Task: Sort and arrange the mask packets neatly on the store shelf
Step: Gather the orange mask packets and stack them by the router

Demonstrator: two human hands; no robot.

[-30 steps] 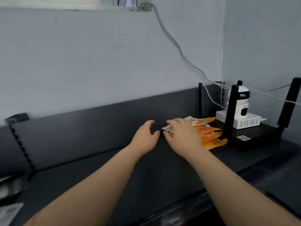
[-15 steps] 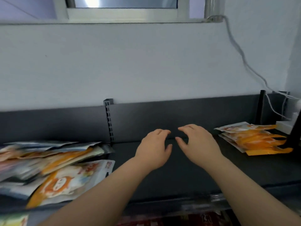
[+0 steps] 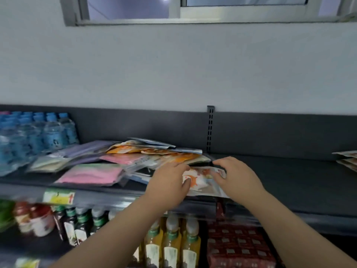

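An orange-and-white mask packet lies at the front edge of the dark top shelf. My left hand grips its left edge, with the thumb on top. My right hand pinches its upper right corner. Just left of my hands, a messy pile of mask packets spreads over the shelf: pink, purple and orange ones that overlap at odd angles. A small stack of orange packets sits at the far right edge of the view.
Shrink-wrapped water bottles stand at the shelf's left end. Below are dark bottles, yellow juice bottles and red boxes. A slotted upright splits the shelf's back panel. Bare shelf lies between my right hand and the right stack.
The view has swung left from the orange stack to the messy pile. Both hands, empty over bare shelf before, now hold the orange-and-white packet.
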